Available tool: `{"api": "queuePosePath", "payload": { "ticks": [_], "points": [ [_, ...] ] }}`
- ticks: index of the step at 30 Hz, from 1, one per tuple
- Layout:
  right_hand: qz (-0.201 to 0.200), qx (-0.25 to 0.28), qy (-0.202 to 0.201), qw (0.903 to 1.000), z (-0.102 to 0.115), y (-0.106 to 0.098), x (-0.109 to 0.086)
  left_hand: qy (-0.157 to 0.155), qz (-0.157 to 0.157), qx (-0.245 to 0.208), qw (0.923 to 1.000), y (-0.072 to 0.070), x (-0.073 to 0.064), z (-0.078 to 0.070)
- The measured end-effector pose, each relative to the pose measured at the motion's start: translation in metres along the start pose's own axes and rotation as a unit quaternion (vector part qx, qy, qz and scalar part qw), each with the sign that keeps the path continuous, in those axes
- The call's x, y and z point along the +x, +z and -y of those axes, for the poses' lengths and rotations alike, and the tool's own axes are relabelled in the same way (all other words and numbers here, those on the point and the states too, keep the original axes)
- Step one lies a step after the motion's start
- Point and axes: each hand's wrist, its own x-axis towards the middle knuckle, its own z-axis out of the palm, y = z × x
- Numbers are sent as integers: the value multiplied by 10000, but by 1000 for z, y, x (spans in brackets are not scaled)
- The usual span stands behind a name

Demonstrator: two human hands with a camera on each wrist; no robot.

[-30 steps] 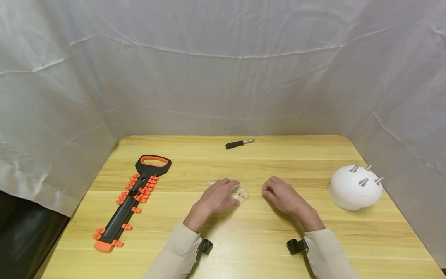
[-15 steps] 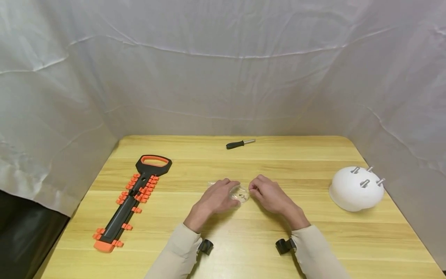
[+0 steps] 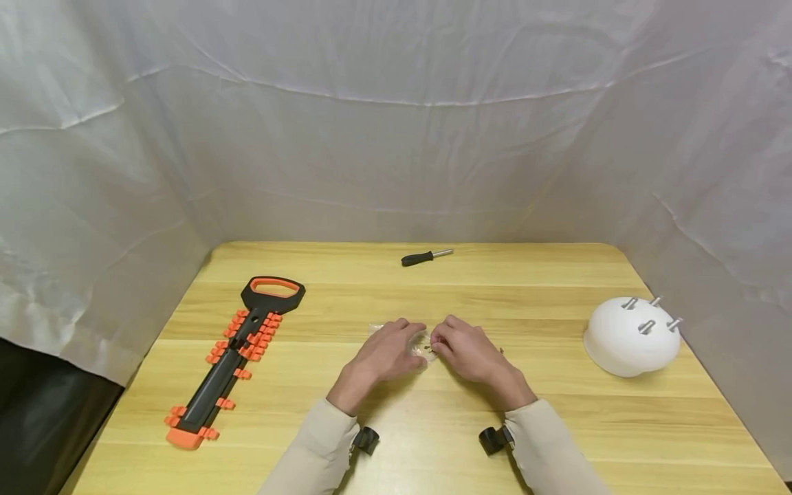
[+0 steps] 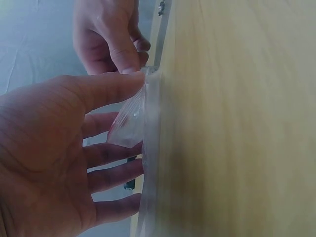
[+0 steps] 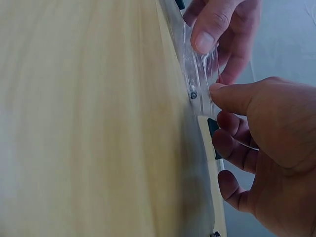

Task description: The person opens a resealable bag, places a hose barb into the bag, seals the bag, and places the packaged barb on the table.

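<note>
Left hand (image 3: 390, 349): fingers extended and spread, resting against the clear plastic bag (image 5: 200, 74) on the tabletop (image 3: 433, 440). Right hand (image 3: 467, 350): fingers curled at the bag's right side (whether they pinch anything cannot be told). Farther out: screwdriver (image 3: 417, 259) behind, black-and-orange tool (image 3: 214, 386) left, white dome (image 3: 625, 340) right.

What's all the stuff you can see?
Wide wooden table: one, yellow, underneath
Shiny cloth: count unclear, grey, around table
Dark surface: one, black, lower left
Long plastic rack with clips: one, black and orange, left
Slim screwdriver: one, black with metal shaft, far middle
Smooth dome with four metal pegs: one, white, right
Thin plastic bag: one, clear, middle
Tiny metal pieces: count unclear, dark, in bag and outside
Fabric sleeves: two, beige, near edge
Wrist cameras: two, black, at cuffs
Left grip: one, bare, holding bag
Right grip: one, bare, fingertips at bag
</note>
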Motion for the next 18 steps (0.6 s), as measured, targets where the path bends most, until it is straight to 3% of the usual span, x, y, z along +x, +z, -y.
{"api": "queuePosePath", "payload": {
  "ticks": [10,18],
  "points": [
    [19,19,93,10000,4,-3,0,1,7,-86,10000,1,-1,1],
    [-198,253,310,9990,-8,-15,-7,33,4,-184,9998,1,-1,1]
  ]
}}
